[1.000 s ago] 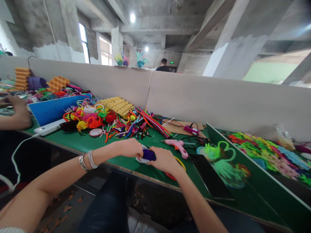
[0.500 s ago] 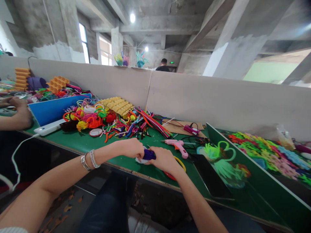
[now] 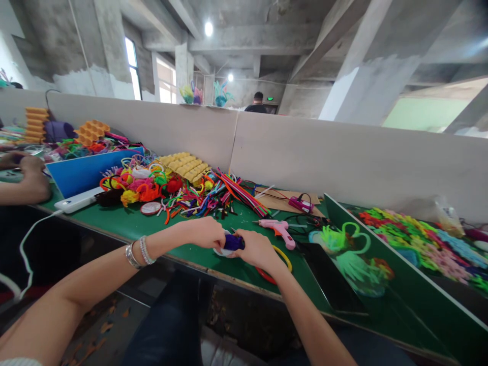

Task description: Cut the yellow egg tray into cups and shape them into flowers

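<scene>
Hardly anything has moved, just the left hand [image 3: 209, 234] a tiny way, and its curled fingers and the right hand [image 3: 256, 249], thumb and fingers closed, both hold the purple piece [image 3: 234, 242] near the table [image 3: 237, 267] edge, likely to keep it steady.

You can pass along the green tabletop [image 3: 124, 222] before the pipe-cleaner pile [image 3: 196, 198]; the pink glue gun [image 3: 281, 230] obstructs your right hand [image 3: 256, 248] forward-right.

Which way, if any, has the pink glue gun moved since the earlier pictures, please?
No, the glue gun lies in the same spot on the table.
</scene>
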Demonstrator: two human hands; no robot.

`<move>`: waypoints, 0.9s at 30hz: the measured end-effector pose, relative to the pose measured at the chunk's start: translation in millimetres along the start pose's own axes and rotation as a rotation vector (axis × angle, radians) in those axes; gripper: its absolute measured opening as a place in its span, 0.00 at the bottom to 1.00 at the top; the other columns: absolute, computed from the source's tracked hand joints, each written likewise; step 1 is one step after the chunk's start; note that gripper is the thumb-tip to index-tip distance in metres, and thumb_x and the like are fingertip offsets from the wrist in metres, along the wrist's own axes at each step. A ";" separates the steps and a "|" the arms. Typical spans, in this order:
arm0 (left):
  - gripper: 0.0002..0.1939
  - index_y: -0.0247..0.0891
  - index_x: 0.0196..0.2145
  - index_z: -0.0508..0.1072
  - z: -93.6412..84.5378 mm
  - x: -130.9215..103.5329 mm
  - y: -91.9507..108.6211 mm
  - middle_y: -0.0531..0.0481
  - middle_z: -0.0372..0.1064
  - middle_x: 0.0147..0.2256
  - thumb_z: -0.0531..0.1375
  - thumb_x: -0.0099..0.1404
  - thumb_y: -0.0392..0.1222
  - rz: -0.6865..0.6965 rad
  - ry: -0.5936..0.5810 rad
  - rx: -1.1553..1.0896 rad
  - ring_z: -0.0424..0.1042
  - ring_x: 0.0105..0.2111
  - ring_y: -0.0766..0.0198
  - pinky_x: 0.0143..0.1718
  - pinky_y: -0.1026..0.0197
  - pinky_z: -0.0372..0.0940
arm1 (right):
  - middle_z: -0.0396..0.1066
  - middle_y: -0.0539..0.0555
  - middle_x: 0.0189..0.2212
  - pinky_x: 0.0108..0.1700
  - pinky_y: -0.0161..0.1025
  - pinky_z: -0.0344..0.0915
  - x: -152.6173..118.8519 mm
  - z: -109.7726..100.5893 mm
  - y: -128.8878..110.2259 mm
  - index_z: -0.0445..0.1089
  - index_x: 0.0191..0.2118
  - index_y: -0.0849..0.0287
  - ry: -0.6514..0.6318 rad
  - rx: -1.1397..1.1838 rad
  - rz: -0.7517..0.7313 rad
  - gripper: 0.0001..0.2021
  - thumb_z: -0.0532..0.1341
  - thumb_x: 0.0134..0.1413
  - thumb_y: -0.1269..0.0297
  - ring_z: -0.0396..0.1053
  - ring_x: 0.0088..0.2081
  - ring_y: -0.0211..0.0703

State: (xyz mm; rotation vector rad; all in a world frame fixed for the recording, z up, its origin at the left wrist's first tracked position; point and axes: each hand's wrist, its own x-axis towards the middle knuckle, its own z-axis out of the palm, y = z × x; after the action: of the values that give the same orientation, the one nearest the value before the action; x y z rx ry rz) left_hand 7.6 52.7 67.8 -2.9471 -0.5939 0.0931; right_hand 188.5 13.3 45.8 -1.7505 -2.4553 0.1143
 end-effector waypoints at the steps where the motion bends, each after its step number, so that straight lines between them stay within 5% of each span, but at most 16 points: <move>1: 0.06 0.46 0.30 0.76 0.5 -1.3 0.2 0.52 0.74 0.25 0.59 0.54 0.41 -0.018 -0.003 -0.009 0.68 0.22 0.66 0.20 0.65 0.48 | 0.72 0.54 0.38 0.32 0.35 0.54 0.1 -0.4 -0.1 0.66 0.41 0.54 -0.002 0.003 0.002 0.21 0.63 0.39 0.53 0.68 0.39 0.48; 5: 0.13 0.43 0.29 0.76 4.6 -3.6 1.4 0.48 0.73 0.23 0.60 0.51 0.53 -0.072 -0.027 0.011 0.69 0.22 0.64 0.19 0.65 0.47 | 0.72 0.53 0.38 0.32 0.35 0.54 0.1 -1.5 -0.5 0.66 0.42 0.54 -0.015 0.000 0.016 0.20 0.63 0.39 0.54 0.69 0.39 0.48; 13: 0.04 0.38 0.22 0.75 12.6 0.9 6.4 0.47 0.71 0.19 0.60 0.52 0.35 -0.037 0.055 0.148 0.69 0.20 0.63 0.18 0.63 0.48 | 0.72 0.54 0.38 0.33 0.36 0.54 -0.4 -1.2 -1.5 0.65 0.42 0.54 -0.021 -0.021 -0.001 0.18 0.62 0.42 0.56 0.68 0.39 0.48; 22: 0.07 0.38 0.22 0.72 16.8 -1.5 5.5 0.49 0.70 0.18 0.56 0.55 0.35 0.060 0.150 0.154 0.68 0.19 0.65 0.19 0.64 0.52 | 0.72 0.55 0.38 0.33 0.36 0.54 -3.2 -4.7 -6.1 0.65 0.41 0.55 -0.024 -0.025 0.022 0.20 0.63 0.40 0.52 0.69 0.39 0.50; 27: 0.04 0.36 0.23 0.72 17.2 -1.6 9.6 0.47 0.70 0.20 0.58 0.54 0.35 0.011 0.043 0.237 0.69 0.21 0.63 0.20 0.65 0.54 | 0.72 0.55 0.38 0.33 0.36 0.54 -2.2 -3.6 -4.8 0.65 0.41 0.55 -0.018 -0.017 0.018 0.20 0.62 0.41 0.52 0.69 0.40 0.49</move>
State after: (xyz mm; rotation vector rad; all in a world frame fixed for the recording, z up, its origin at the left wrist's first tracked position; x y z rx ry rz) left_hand 8.3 45.4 49.5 -2.7169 -0.5209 0.0943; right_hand 185.2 9.7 49.9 -1.7863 -2.4603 0.1121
